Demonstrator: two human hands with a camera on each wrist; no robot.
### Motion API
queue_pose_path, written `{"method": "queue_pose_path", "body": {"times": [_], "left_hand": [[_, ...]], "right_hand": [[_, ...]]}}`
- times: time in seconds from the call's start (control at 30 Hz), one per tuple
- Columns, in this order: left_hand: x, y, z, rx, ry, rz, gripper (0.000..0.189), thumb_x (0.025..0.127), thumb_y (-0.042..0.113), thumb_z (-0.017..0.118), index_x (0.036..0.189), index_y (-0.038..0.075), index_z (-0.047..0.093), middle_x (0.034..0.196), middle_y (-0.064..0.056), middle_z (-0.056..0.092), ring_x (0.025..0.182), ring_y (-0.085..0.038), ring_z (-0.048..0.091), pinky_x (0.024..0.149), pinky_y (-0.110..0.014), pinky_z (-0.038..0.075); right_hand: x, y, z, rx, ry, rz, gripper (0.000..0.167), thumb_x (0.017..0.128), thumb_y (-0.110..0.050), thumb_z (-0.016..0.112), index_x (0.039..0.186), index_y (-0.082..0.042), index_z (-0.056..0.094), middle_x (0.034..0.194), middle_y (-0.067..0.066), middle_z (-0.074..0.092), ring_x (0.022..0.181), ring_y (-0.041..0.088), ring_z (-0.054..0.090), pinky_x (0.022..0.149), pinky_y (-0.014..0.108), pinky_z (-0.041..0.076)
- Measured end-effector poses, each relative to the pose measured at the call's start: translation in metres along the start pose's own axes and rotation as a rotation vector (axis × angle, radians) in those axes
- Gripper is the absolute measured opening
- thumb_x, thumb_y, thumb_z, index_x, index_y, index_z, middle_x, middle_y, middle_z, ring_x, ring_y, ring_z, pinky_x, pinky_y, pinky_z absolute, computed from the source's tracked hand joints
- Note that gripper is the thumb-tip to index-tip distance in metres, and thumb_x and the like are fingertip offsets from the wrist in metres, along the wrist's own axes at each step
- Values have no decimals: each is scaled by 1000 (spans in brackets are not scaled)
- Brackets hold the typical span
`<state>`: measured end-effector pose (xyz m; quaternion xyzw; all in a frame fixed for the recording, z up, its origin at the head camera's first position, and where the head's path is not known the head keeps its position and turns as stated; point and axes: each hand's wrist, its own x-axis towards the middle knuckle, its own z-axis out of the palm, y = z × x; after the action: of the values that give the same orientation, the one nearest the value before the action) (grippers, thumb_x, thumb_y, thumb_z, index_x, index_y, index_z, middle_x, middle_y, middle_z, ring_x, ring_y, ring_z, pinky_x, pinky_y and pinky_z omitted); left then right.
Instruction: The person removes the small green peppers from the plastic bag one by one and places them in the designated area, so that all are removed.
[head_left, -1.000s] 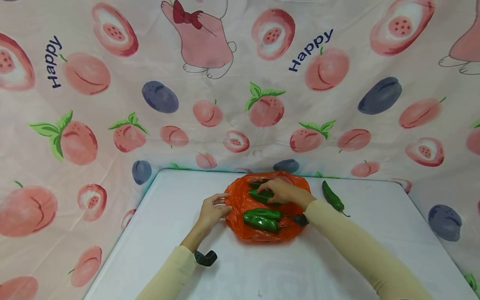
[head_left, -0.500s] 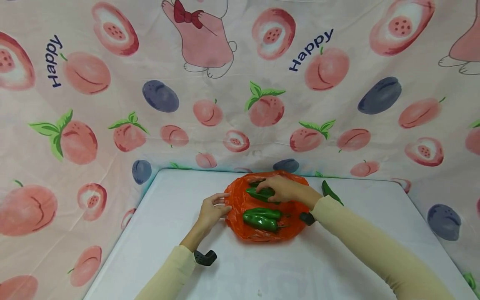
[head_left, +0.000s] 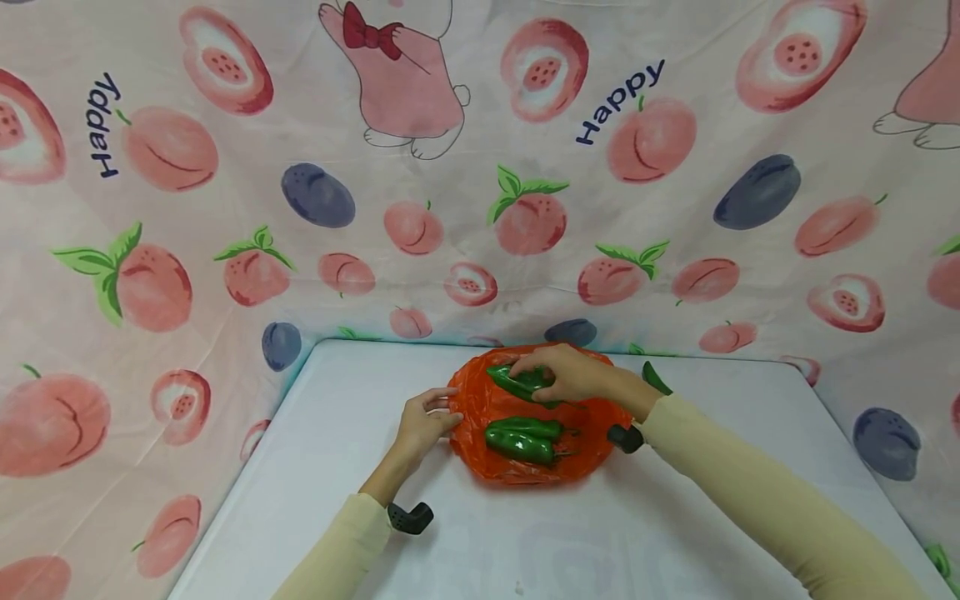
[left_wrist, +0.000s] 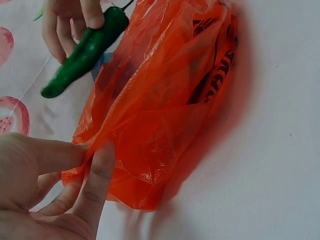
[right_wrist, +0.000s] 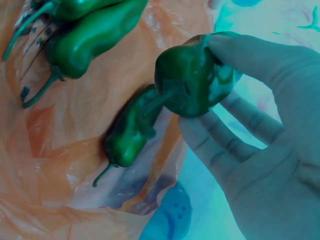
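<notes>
An orange plastic bag lies spread on the white table. My left hand pinches its left edge between thumb and fingers. Over the far part of the bag, my right hand grips a green pepper between thumb and fingertips. The left wrist view shows this pepper lifted above the bag, its stem pointing away to the upper right. Two more green peppers lie side by side on the near part of the bag. Another pepper lies on the plastic below the held one in the right wrist view.
To the right of the bag, a single green pepper lies on the white table, partly hidden by the right sleeve. A fruit-printed cloth hangs behind and beside the table.
My right hand has taken hold of a pepper at the far side of the bag and raised it slightly. The right forearm has shifted right, covering more of the lone pepper. My left hand stays put.
</notes>
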<state>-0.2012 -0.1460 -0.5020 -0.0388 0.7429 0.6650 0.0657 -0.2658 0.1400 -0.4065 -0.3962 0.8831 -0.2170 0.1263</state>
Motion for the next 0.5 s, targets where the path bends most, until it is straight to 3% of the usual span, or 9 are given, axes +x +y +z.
{"method": "queue_pose_path", "body": {"times": [0.13,0.5], "left_hand": [[0,0,0,-3,2,2,43,90,-2,75,132,4,66,111,-17,64,79,-19,70,72,-35,63],[1,-1,1,3,-5,14,46,91,0,75,135,1,63,116,-20,62,80,-19,69,74,-40,64]], "right_hand": [[-3,-3,-3,65,42,-18,45,90,-14,81,132,-20,68,128,4,67,98,22,64,88,39,57],[-8,-7,-9,232,108,-18,48,91,-19,80,137,-21,65,134,3,65,111,24,65,94,43,58]]}}
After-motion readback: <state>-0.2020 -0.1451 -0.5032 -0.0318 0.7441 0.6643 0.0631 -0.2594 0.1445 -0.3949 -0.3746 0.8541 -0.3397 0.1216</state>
